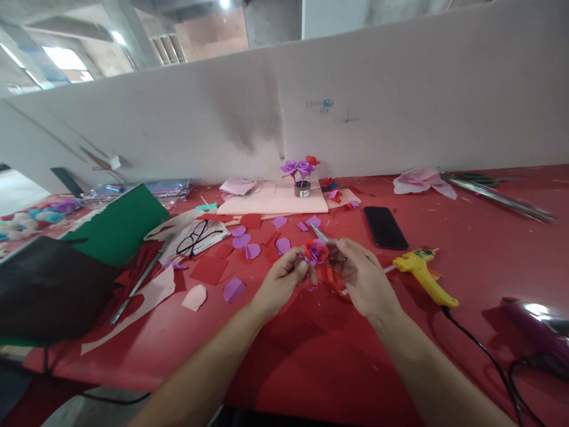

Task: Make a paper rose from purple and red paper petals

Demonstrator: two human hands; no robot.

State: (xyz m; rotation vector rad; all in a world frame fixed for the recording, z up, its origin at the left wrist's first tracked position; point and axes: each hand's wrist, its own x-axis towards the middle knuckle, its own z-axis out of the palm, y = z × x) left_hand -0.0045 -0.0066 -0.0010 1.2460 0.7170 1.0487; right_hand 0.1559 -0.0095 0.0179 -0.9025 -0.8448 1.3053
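Note:
My left hand (287, 276) pinches a small red and purple paper flower (316, 252) above the middle of the red table. My right hand (362, 276) is closed on a pair of scissors (319, 233), with the blades pointing up and left just beyond the flower and an orange-red handle loop hanging below the fingers. Cut purple petals (233, 289) and red pieces (212, 268) lie scattered left of my hands. A finished bunch of purple and red paper flowers (304, 168) stands in a small brown pot (303, 189) behind them.
A black phone (386, 228) and a yellow glue gun (427, 276) with a black cord lie to the right. At left are eyeglasses (195, 238), a green board (128, 219) and a black bag (53, 290). A white partition (400, 89) closes off the back.

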